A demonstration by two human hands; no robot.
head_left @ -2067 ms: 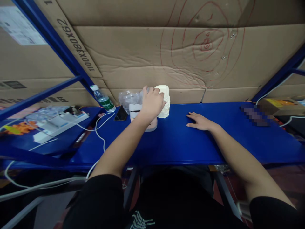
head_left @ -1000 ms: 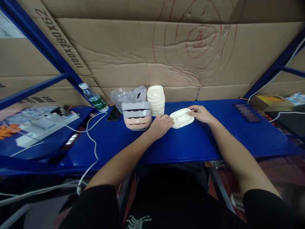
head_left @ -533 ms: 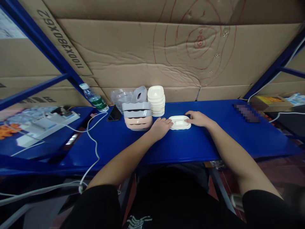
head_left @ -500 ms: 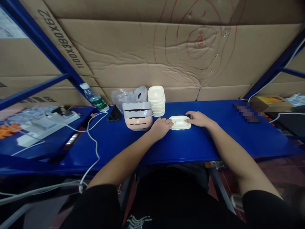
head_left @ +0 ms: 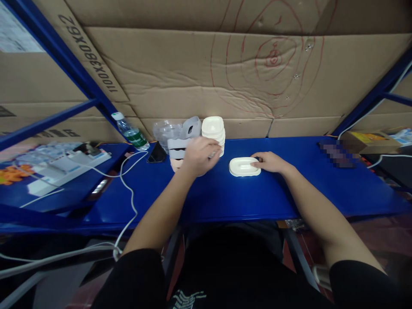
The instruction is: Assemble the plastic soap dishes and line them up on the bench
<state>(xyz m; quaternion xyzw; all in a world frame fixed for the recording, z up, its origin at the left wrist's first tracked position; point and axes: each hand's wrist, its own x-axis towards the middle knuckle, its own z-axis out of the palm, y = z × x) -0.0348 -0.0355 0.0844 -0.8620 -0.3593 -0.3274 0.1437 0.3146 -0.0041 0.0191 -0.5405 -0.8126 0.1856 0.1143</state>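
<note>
A wall of tan, creased corrugated cardboard (head_left: 180,64), marked with red hand-drawn rings, stands behind a smooth, glossy blue tabletop (head_left: 289,197). On it, right of centre, lies a cream dish (head_left: 238,167), rounded-rectangular and matte, with an oblong relief in its middle. The right hand (head_left: 269,162) grips its right end, thumb over the rim, fingers bent at the far corner. The left hand (head_left: 201,156) has curled fingers; whether they hold anything cannot be told. It covers part of the wavy-edged grey and pink trays (head_left: 176,147) and the lower stack of cream dishes (head_left: 213,125). Crumpled clear plastic (head_left: 165,131) sits farther left.

Half a second ago the left hand touched the dish's left end; now it is farther left, while the right hand has stayed on the dish.
</note>
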